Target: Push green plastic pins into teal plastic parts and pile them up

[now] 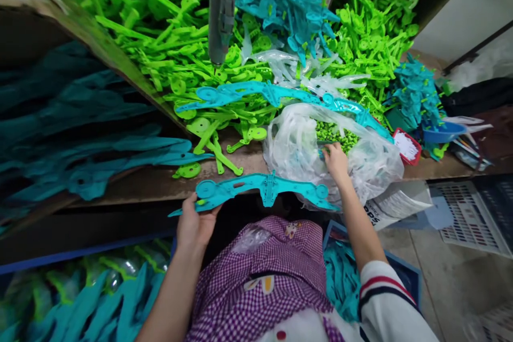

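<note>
My left hand (195, 223) grips the left end of a long teal plastic frame (264, 189) held level over my lap, with a small green piece pinched against it. My right hand (335, 162) reaches into a clear plastic bag (296, 147) full of small green parts (334, 136); its fingers are curled down among them, and what they hold is hidden. A second teal frame (256, 92) lies on the bench behind the bag.
Heaps of green plastic arms (160, 26) and teal frames (288, 2) cover the wooden bench (152, 181). A grey power tool (221, 10) hangs above. A red tray (406, 145) and blue bowl (443, 132) sit right. Teal parts fill the crates by my knees.
</note>
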`<state>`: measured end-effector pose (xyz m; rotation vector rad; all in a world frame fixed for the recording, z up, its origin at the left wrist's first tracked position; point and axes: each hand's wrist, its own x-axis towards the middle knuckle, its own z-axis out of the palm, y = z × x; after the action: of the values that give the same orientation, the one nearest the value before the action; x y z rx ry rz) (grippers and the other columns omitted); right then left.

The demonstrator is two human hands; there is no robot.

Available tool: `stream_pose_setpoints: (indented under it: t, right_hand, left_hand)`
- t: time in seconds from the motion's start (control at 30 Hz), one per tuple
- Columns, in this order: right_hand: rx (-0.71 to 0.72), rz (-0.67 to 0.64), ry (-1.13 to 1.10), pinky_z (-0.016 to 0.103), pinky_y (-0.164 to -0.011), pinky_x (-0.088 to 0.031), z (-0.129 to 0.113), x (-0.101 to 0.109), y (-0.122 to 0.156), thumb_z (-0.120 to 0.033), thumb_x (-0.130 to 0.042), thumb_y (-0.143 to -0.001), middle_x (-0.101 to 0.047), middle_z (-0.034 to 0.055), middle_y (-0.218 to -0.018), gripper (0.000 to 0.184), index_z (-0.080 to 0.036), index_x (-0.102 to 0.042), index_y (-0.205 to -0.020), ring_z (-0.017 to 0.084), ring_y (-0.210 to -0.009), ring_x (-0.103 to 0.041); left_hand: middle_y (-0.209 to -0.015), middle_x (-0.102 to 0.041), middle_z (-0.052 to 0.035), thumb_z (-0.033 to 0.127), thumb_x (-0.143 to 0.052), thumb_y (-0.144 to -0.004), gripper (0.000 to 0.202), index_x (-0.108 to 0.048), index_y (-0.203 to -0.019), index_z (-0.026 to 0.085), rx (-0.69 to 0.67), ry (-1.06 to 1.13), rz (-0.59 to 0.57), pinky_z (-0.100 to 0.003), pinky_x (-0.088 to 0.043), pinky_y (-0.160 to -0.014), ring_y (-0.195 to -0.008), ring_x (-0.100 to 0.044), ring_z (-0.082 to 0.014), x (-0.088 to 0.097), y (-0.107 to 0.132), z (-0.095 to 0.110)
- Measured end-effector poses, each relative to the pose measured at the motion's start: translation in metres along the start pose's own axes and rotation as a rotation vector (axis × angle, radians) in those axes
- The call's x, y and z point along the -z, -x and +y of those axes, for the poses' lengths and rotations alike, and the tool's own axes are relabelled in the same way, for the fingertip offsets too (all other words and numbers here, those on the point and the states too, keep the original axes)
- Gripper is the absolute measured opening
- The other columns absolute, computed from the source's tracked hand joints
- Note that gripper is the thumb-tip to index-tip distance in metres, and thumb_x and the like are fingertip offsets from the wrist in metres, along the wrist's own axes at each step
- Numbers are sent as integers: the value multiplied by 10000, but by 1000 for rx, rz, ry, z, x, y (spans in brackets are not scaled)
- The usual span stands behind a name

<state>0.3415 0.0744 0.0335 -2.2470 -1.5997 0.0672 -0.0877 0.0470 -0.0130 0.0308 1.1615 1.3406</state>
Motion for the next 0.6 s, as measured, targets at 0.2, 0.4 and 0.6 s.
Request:
stream_pose_setpoints:
  t: [0.2, 0.4, 0.6]
  right_hand:
    - [45, 52, -160, 340, -825, -475, -3, 6, 4, -344, -512, -941, -660, 129, -1062, 279, -144, -651, -1078, 226, -915, -619]
    - [77, 8, -512, 311, -800, -503, -16, 44, 67, -415, -469, -980, -682, 82, -1002, 341, -189, -650, -1160, 184, -865, -629]
    - [86, -90, -576, 309, -800, -526, -28, 22, 121, -367, -525, -963, -682, 70, -978, 274, -182, -641, -1129, 176, -859, -648]
  left_hand:
    - [-1056, -713, 14, 259, -698, -818, 156, -644, -965, 249, 11, 5, -126, -476, -585, -898, -1013, -674, -210, -17, 27, -3]
    - [-1077, -710, -7, 213, -644, -791, 182, -644, -972, 230, -59, 39, -41, -500, -548, -964, -1110, -633, -237, -10, 17, 16]
    - [-1077, -706, -21, 162, -586, -780, 186, -628, -957, 198, -117, 53, -96, -541, -483, -1032, -1129, -621, -231, -7, 11, 24]
